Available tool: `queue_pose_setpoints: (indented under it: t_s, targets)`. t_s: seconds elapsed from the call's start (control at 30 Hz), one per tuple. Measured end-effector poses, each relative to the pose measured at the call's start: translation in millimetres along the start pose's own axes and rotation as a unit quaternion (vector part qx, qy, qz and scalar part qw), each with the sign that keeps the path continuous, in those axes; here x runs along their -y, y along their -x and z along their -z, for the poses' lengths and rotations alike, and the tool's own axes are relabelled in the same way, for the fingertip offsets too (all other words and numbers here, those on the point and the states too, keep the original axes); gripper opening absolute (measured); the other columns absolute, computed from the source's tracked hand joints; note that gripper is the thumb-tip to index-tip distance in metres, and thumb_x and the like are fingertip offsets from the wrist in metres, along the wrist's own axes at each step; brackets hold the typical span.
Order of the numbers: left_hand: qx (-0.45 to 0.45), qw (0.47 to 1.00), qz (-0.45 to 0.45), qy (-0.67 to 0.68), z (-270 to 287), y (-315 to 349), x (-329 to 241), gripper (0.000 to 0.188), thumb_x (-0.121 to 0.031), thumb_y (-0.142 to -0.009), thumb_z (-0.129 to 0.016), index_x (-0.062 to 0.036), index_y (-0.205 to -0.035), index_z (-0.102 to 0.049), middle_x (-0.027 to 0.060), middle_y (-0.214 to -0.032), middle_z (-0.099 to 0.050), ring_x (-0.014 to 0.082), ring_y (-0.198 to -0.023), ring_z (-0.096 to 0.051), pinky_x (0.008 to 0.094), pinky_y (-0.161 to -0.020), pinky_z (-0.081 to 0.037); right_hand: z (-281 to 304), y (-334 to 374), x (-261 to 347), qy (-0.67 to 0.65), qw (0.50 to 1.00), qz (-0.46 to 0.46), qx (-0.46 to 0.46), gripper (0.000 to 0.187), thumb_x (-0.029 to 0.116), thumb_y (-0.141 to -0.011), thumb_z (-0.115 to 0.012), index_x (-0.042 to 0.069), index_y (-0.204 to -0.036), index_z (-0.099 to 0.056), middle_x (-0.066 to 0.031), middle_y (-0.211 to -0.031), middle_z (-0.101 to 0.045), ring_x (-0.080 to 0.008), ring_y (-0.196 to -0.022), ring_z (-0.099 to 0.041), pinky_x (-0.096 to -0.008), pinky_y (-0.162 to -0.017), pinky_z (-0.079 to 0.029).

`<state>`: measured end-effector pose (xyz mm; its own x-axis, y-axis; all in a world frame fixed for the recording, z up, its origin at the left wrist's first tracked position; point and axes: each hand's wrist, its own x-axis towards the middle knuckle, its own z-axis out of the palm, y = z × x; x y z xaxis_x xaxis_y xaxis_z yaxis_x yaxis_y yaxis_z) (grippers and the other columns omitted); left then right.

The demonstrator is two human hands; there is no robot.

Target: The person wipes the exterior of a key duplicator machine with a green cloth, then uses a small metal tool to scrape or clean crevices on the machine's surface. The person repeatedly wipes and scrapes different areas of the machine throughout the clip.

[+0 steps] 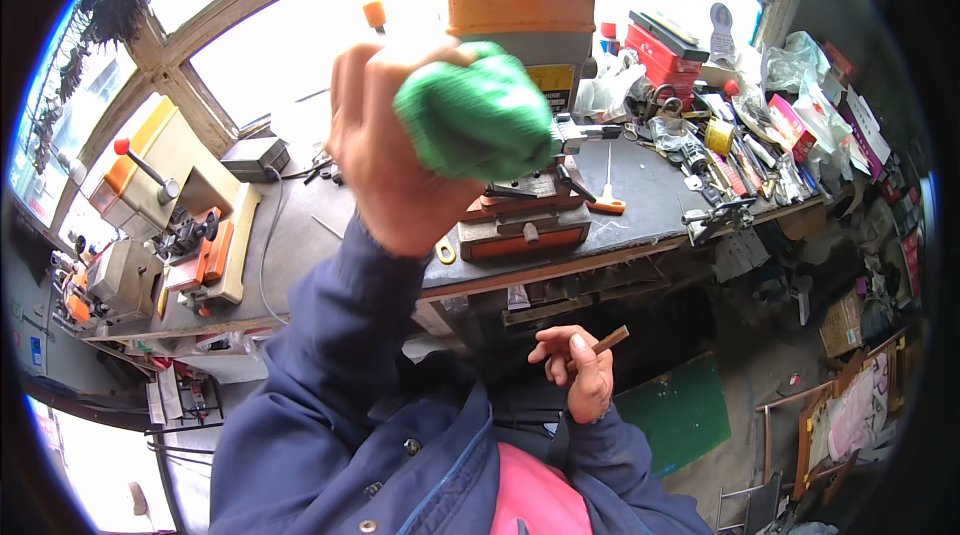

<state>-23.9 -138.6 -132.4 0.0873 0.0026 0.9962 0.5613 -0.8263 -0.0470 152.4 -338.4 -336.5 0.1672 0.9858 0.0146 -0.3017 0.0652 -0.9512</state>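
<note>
My left hand [375,125] is raised high in front of the bench, its fingers closed around a crumpled green cloth [480,115] with a ribbed texture. Behind the cloth stands a grey machine with an orange top [520,5], like a key-cutting machine; the cloth hides part of it. Lower down, in front of my body, my right hand [580,370] has its fingers bent around a short brown stick [612,339], which pokes out past the thumb. What the stick is made of I cannot make out.
Another key-cutting machine [150,180], cream and orange, stands at the left. An orange-handled screwdriver [608,201] lies right of the middle machine. Pliers, tools, bags and red boxes [660,60] crowd the right end. The bench edge [640,253] runs before me; a green mat [680,410] covers floor.
</note>
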Motion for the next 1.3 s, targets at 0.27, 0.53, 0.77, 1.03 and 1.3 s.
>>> queue_pose_setpoints:
  t_s: [0.27,0.53,0.77,1.03,1.3]
  targets:
    - [0.134,0.967,-0.190,-0.108,-63.2,-15.0,0.8,0.033,-0.029,-0.072,-0.090,-0.0235,-0.097,-0.068,-0.0061,-0.101,-0.069,0.0185,-0.098,-0.061,0.0380,-0.084,-0.042,10.0,2.2,0.1,-0.011,1.000,-0.005,-0.016,0.045,0.031,-0.113,-0.046,-0.003,-0.122,-0.075,-0.0142,-0.095,-0.079,-0.0054,-0.062,-0.046,-0.0249,-0.062,-0.041]
    - [0.190,0.956,-0.200,-0.103,-69.0,18.3,0.0,0.021,-0.024,-0.080,-0.078,-0.0218,-0.095,-0.064,-0.0088,-0.098,-0.070,0.0148,-0.101,-0.061,0.0371,-0.088,-0.045,11.9,-3.1,0.1,0.001,1.000,0.006,-0.019,0.047,0.033,-0.113,-0.047,-0.004,-0.120,-0.075,-0.0157,-0.091,-0.079,-0.0039,-0.056,-0.040,-0.0253,-0.056,-0.035]
    - [0.304,0.942,-0.141,-0.013,-33.4,46.7,-8.9,0.016,-0.025,-0.085,-0.070,-0.0161,-0.098,-0.065,-0.0042,-0.090,-0.067,0.0196,-0.099,-0.061,0.0372,-0.088,-0.044,13.5,9.4,2.2,0.023,0.998,0.038,-0.045,0.048,0.034,-0.112,-0.045,-0.004,-0.114,-0.073,-0.0183,-0.088,-0.077,-0.0055,-0.052,-0.040,-0.0252,-0.052,-0.036]
    - [0.156,0.984,-0.070,-0.042,-30.2,20.9,4.4,0.024,-0.017,-0.077,-0.080,-0.0176,-0.097,-0.067,-0.0024,-0.093,-0.065,0.0224,-0.096,-0.063,0.0405,-0.085,-0.046,-3.9,0.5,8.0,0.034,0.997,0.051,-0.046,0.050,0.036,-0.111,-0.045,-0.003,-0.115,-0.074,-0.0161,-0.089,-0.077,-0.0088,-0.061,-0.051,-0.0266,-0.060,-0.042]
    - [0.188,0.977,0.099,-0.005,10.9,71.4,-9.3,0.028,-0.011,-0.071,-0.079,-0.0111,-0.096,-0.067,0.0047,-0.091,-0.066,0.0281,-0.096,-0.064,0.0424,-0.083,-0.048,-6.1,-17.1,33.5,0.139,0.978,0.125,-0.090,0.065,0.047,-0.113,-0.033,-0.003,-0.098,-0.072,-0.0101,-0.086,-0.067,-0.0153,-0.069,-0.055,-0.0311,-0.067,-0.045]
